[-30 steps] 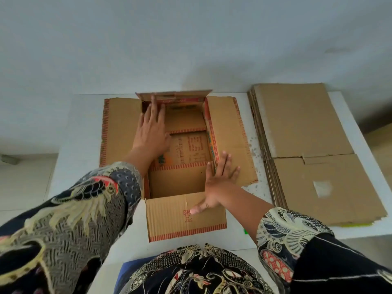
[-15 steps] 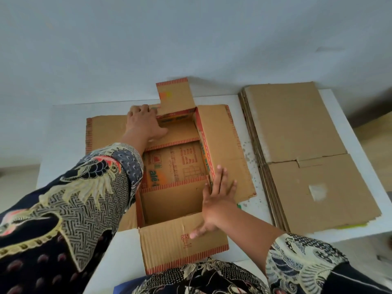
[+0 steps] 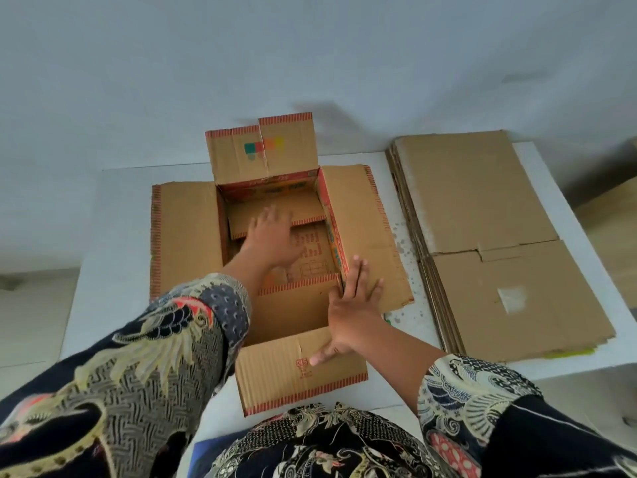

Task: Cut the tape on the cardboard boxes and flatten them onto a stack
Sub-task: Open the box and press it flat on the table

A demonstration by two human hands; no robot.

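Our left hand (image 3: 272, 236) reaches down inside the open cardboard box (image 3: 186, 236), fingers spread and loose, gripping nothing; it is motion-blurred, so we cannot tell whether it touches the bottom flaps. Our right hand (image 3: 351, 315) lies flat with fingers straight on the box's near right corner, thumb on the near flap (image 3: 275, 377).

The white tabletop (image 3: 113, 236) carries everything. The box sits at its centre, four flaps folded out: the left one runs close to the tabletop's 9 o'clock edge, the near one overhangs the 6 o'clock edge, the far one (image 3: 238, 155) stands upright at 12 o'clock. At 3 o'clock lies the stack of flattened boxes (image 3: 482, 219), its near corner jutting past the tabletop edge. A narrow bare strip separates stack and box.

Our patterned sleeves hide the box's near left corner. The print inside the box is too blurred to read.
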